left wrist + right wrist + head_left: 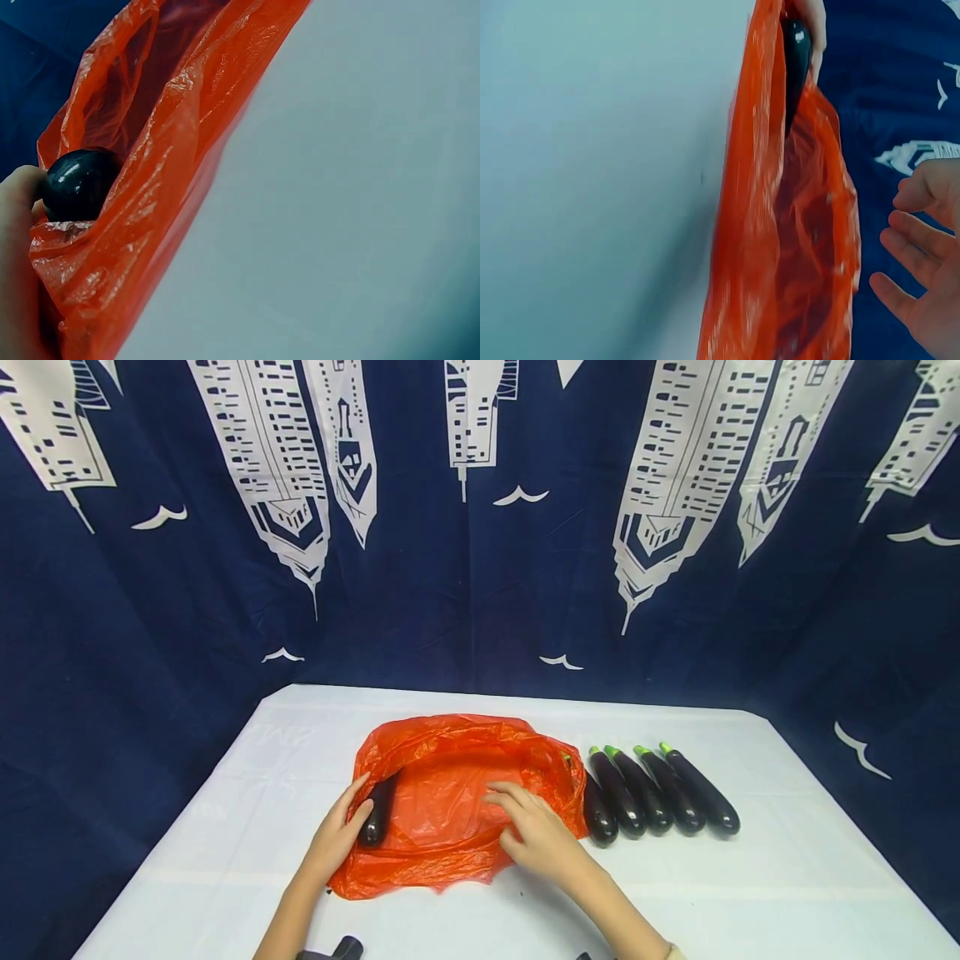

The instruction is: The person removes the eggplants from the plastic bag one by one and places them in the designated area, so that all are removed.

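A red plastic bag (457, 802) lies on the white table with its mouth spread wide. Inside its left end is a dark, glossy eggplant (377, 814); the left wrist view shows the rounded end of this eggplant (77, 185) by the thumb. My left hand (333, 839) holds the bag's left edge, thumb beside the eggplant and fingers at the rim. Over the right part of the opening hovers my right hand (536, 835), its fingers loosely spread and holding nothing. In the right wrist view this hand (930, 262) is apart from the bag (754, 247).
Several more eggplants (671, 789) lie in a slanted row right of the bag, green stem ends toward the back. The nearest one (600, 814) is partly covered by the bag's edge. Behind the white table (750, 893) hangs a dark blue curtain (480, 585) with white building prints.
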The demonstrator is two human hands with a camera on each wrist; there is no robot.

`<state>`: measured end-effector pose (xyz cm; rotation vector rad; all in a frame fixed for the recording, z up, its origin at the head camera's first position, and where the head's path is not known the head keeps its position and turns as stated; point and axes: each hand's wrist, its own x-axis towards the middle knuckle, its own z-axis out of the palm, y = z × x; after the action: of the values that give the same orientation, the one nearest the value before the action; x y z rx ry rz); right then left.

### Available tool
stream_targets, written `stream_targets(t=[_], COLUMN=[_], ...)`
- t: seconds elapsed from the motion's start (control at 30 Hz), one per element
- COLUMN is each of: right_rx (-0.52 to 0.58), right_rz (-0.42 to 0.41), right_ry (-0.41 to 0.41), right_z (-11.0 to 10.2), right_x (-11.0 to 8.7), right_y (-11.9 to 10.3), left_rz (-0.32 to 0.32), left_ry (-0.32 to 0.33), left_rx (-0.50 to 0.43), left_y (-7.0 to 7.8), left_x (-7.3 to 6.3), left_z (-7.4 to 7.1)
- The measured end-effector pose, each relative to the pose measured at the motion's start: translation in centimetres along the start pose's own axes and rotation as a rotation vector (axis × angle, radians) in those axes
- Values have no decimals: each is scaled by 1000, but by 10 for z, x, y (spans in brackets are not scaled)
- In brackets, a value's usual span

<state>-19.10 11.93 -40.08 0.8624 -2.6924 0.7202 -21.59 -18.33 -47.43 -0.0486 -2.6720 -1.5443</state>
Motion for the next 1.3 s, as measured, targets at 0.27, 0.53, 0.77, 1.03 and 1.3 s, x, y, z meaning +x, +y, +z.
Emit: stream_targets(t=[0.27, 0.53, 0.77, 1.03, 1.3], right_rx=[35, 22, -37, -109, -112], right_rz=[9, -16, -63, -99, -72], right_ry=[-80, -127, -139, -160, -248], right_z=[17, 34, 55, 70, 86], right_x=[16, 35, 52, 71, 79], right_y=[-21, -39, -50, -57, -62], left_rz=[4, 7, 5, 17, 14], left_ry=[1, 5, 3, 7, -2], left_rx=[3, 6, -3, -7, 0], left_y=[-1, -1, -1, 0, 0], left_x=[0, 1, 0, 1, 1], left_z=[0, -1, -1, 0, -1])
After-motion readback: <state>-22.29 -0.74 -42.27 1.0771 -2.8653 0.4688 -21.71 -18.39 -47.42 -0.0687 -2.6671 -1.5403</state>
